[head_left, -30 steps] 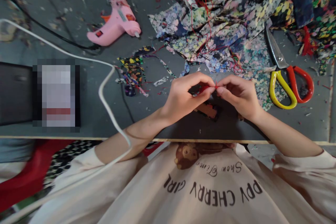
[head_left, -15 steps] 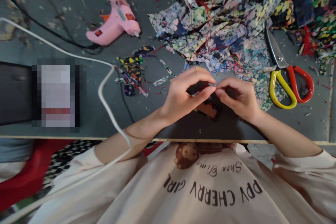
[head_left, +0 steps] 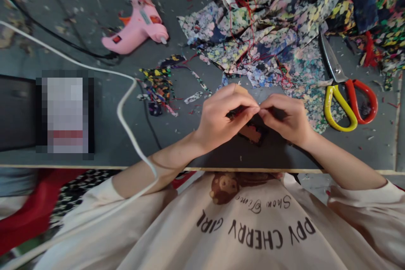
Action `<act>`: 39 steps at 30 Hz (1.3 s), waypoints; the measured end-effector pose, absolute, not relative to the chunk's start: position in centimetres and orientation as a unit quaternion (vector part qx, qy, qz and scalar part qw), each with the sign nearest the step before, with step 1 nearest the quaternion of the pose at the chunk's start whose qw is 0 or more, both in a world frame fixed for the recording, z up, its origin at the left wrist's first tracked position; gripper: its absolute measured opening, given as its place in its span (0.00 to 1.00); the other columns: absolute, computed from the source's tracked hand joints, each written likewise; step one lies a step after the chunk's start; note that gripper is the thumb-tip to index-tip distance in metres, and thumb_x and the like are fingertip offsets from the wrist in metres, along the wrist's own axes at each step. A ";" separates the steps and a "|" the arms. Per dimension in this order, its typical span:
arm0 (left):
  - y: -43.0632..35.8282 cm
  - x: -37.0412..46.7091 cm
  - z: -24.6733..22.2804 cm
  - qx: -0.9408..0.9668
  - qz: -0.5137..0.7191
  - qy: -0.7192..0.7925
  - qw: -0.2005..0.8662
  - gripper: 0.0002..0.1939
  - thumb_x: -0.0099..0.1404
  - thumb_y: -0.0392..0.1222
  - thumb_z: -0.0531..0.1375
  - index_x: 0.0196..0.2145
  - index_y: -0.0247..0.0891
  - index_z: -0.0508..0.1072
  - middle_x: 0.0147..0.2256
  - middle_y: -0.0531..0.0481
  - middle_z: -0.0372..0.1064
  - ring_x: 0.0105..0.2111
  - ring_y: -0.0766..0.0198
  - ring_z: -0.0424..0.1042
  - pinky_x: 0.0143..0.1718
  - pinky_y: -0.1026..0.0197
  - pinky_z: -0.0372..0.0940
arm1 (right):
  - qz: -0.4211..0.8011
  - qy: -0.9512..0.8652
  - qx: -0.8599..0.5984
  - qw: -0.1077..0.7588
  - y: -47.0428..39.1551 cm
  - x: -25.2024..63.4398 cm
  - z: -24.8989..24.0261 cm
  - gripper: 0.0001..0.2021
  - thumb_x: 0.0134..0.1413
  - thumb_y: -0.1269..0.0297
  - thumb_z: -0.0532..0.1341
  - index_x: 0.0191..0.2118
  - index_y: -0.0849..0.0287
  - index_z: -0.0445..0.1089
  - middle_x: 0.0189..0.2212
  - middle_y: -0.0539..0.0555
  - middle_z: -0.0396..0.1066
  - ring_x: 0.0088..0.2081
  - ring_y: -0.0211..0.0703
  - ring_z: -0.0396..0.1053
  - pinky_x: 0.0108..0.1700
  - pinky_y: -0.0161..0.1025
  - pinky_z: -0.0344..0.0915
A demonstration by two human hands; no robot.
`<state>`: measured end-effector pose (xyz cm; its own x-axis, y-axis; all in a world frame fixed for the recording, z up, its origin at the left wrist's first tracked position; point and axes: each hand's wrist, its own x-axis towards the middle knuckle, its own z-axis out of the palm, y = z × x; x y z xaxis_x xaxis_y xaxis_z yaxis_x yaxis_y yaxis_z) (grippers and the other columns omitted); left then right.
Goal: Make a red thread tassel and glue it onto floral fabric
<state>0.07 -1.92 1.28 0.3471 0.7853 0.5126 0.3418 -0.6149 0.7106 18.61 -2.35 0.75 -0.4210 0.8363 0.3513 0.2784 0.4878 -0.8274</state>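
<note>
Above the table's near edge, my left hand point(head_left: 223, 116) is closed in a pinch, thumb against forefinger. Its tips meet those of my right hand point(head_left: 284, 118), which is pinched the same way. Whatever lies between the fingertips is too small and covered to make out. Beneath the hands, partly hidden, is a small dark-edged piece with a brownish-orange face point(head_left: 252, 133). Floral fabric pieces point(head_left: 253, 46) spread just beyond my fingers, with red threads over them.
Scissors point(head_left: 340, 93) with yellow and red handles lie at right. A pink glue gun point(head_left: 136, 29) lies upper left, near a small heap of fabric scraps point(head_left: 158, 88). A white cable point(head_left: 122, 109) crosses my left forearm. A pixelated screen point(head_left: 65, 114) is at far left.
My fingertips have drawn slightly closer together, and the left hand's pinch sits a little lower. The things on the table lie as before.
</note>
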 end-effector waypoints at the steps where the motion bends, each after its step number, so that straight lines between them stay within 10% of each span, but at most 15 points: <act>1: -1.9 0.1 1.3 0.780 0.446 0.358 0.253 0.08 0.68 0.40 0.60 0.30 0.37 0.74 0.29 0.52 0.75 0.32 0.69 0.72 0.37 0.65 0.67 | 0.354 -0.765 -0.363 0.396 -2.3 18.6 0.8 0.06 0.57 0.72 0.59 0.29 0.61 0.70 0.23 0.48 0.67 0.24 0.31 0.63 0.28 0.30 0.59; 39: -1.8 0.0 1.6 0.758 0.393 0.392 0.343 0.05 0.64 0.39 0.61 0.33 0.36 0.76 0.31 0.53 0.76 0.31 0.70 0.73 0.35 0.67 0.66 | 0.410 -0.713 -0.373 0.429 -2.2 18.7 0.8 0.08 0.60 0.68 0.59 0.29 0.61 0.71 0.24 0.49 0.70 0.26 0.32 0.63 0.29 0.32 0.59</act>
